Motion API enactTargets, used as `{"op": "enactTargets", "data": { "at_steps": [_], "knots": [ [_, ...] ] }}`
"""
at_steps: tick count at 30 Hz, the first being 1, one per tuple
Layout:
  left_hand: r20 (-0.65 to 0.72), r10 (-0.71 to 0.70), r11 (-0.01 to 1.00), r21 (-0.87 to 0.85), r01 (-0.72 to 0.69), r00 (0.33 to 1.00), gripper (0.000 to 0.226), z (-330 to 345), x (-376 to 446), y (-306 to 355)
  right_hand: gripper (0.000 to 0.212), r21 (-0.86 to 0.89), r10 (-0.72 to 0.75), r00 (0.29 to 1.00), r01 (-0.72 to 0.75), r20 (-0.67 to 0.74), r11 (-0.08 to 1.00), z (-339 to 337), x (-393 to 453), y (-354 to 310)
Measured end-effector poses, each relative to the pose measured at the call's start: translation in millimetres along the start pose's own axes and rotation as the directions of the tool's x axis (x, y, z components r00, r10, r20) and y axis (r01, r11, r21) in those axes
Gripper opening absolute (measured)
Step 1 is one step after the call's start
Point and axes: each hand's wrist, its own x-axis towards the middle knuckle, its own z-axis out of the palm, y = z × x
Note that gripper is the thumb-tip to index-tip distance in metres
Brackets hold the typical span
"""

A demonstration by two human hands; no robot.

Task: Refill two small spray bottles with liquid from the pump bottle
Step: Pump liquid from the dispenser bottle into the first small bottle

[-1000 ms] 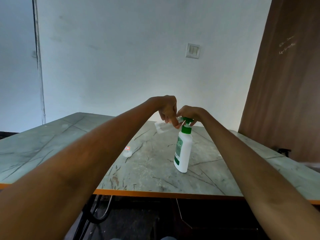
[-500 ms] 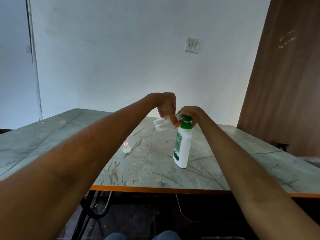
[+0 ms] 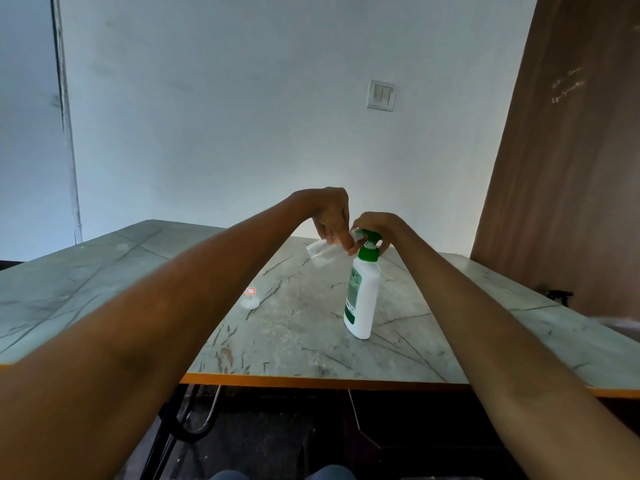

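On the marble tabletop [image 3: 294,341] stands a white pump bottle [image 3: 363,299] with a green pump top, upright, near the middle. From the head view, the right hand [image 3: 377,226] sits curled over the green pump top and grips it. The left hand [image 3: 332,216] pinches a small clear spray bottle [image 3: 323,252] near its neck and holds it tipped on its side in the air, its mouth right by the pump spout. The second small spray bottle [image 3: 250,301] stands on the tabletop to the left, partly hidden behind the left arm, well apart from the pump bottle. A light switch [image 3: 381,95] is on the wall behind. Compared with half a second ago, both hands and the bottles sit the same way; nothing has clearly moved.
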Motion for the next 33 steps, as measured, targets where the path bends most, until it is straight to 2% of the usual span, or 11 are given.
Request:
{"op": "enactTargets", "data": {
  "at_steps": [6, 15, 19, 23, 28, 33],
  "knots": [
    [-0.012, 0.006, 1.0, 0.003, -0.006, 1.0, 0.042, 5, -1, -5, 0.053, -0.069, 0.007, 0.997, -0.002, 0.075, 0.998, 11, 1, 3],
    [0.001, 0.005, 1.0, -0.017, -0.005, 1.0, 0.042, 0, -3, 1, 0.018, 0.037, -0.05, 0.998, 0.049, 0.033, 0.998, 0, -2, 2],
    [0.008, 0.006, 1.0, -0.013, -0.005, 1.0, 0.043, 1, -4, 0, 0.038, 0.035, -0.065, 0.997, 0.064, 0.039, 0.997, 2, -2, 0],
    [0.012, -0.001, 1.0, -0.015, 0.002, 1.0, 0.044, 3, -4, -3, 0.047, -0.045, -0.039, 0.996, 0.043, 0.082, 0.998, 8, -4, -1],
    [0.006, 0.005, 0.998, -0.062, -0.005, 1.0, 0.043, 9, -3, -6, 0.037, 0.019, -0.058, 0.998, 0.058, 0.0, 0.998, 6, -7, 3],
    [-0.006, 0.016, 0.998, -0.067, -0.016, 1.0, 0.043, 5, -4, -3, 0.034, 0.016, -0.089, 0.996, 0.089, -0.011, 0.996, 1, -11, 2]
  ]
}}
